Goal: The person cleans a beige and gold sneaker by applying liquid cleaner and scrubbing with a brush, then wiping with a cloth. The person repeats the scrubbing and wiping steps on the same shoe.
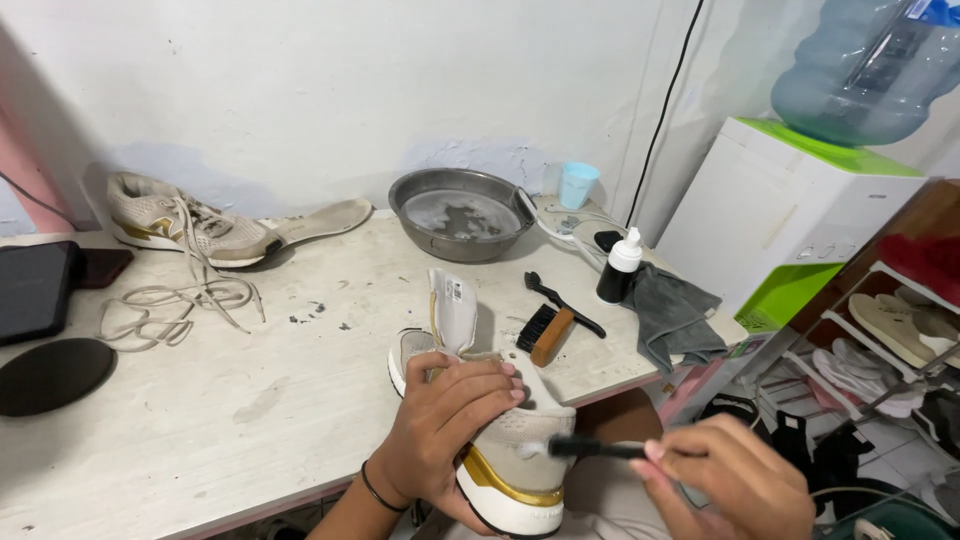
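Broadly, a long white tabletop (250, 400) with scuffed, stained paint fills most of the view, set against a white wall. At its right end stands a white and green water dispenser (780, 200) carrying a big blue plastic bottle (870, 65). A round grey metal basin (462, 213) of soapy water sits at the back of the table, with a crumpled grey cloth (675, 315) lying near the right edge. A second beige sneaker with loose laces (185, 222) rests at the back left, a beige insole (320, 220) just beside it.

Nearer the front edge, the beige sneaker with a gold heel band and white sole (500, 440) is tilted up, its tongue standing open. The left hand (450, 420) wraps over the shoe's upper, fingers pressed together on the mesh. The right hand (735, 480) pinches the handle of a small black brush (590, 449), whose bristle end touches the side of the shoe, with white foam at the contact.

Behind the shoe lie a wooden-backed black-bristle brush (548, 332) and a thin black brush (560, 300); a black bottle with a white cap (620, 265) stands close by.
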